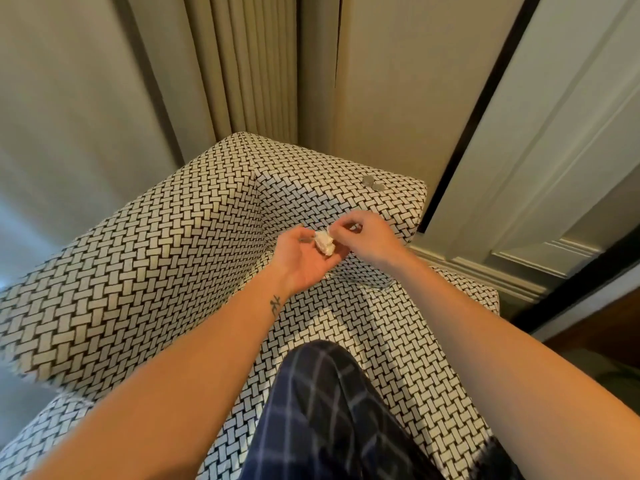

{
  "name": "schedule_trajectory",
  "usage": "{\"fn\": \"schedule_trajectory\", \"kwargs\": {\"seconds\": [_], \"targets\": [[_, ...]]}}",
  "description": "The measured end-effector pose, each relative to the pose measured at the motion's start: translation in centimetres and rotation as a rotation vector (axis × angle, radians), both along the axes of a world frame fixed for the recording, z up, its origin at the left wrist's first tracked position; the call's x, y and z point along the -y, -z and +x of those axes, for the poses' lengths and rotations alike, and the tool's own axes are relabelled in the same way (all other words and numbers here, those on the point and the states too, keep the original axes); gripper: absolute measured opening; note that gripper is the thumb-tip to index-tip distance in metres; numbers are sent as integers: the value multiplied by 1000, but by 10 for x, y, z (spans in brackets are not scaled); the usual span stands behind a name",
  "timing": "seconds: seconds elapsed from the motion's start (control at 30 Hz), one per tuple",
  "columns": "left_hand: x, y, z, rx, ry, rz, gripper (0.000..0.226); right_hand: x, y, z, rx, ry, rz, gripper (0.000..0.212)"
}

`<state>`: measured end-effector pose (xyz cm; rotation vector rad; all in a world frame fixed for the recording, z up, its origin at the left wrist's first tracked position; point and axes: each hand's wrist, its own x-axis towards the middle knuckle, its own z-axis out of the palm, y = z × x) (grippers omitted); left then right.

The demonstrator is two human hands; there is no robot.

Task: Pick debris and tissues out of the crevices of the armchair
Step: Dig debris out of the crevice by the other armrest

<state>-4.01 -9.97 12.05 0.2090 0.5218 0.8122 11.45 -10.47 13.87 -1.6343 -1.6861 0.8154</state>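
**One wad out, seams left to check**

The curtain [249, 64] hangs behind the armchair [138, 254]. Over the seat corner the left hand [304, 261] lies palm up, fingers curled round a crumpled tissue [325, 243], so the wad is clear of the chair. The right hand [369, 237] pinches a wisp at the top of the wad; whether it is adding or pulling cannot be told. At least one find looks out. Probably left to do: the corner crevice [262, 216], the seat seam hidden beneath the hands, and two grey bits [373, 183] on the padded top to the right. A knee [322, 393] on the seat covers part of it, and a door [536, 150] stands close on the right
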Motion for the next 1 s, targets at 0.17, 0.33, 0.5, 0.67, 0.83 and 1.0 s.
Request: {"fn": "schedule_trajectory", "kwargs": {"seconds": [0.17,0.33,0.5,0.67,0.83,1.0], "targets": [[29,11,-48,-106,-77,16,36,16,8,-52,109,-169,-111,6],[55,42,-102,-129,-182,-61,40,23,30,-112,159,-239,-171,10],[88,88,-152,-184,-287,-169,32,35,65,-162,146,-349,-264,6],[126,131,-185,-269,-388,-234,31,52,97,-201,202,-473,-294,5],[148,152,-201,-294,-461,-287,21,59,117,-218,258,-510,-325,15],[155,160,-212,-167,-413,-289,26,55,129,-231,269,-487,-322,25]]}}
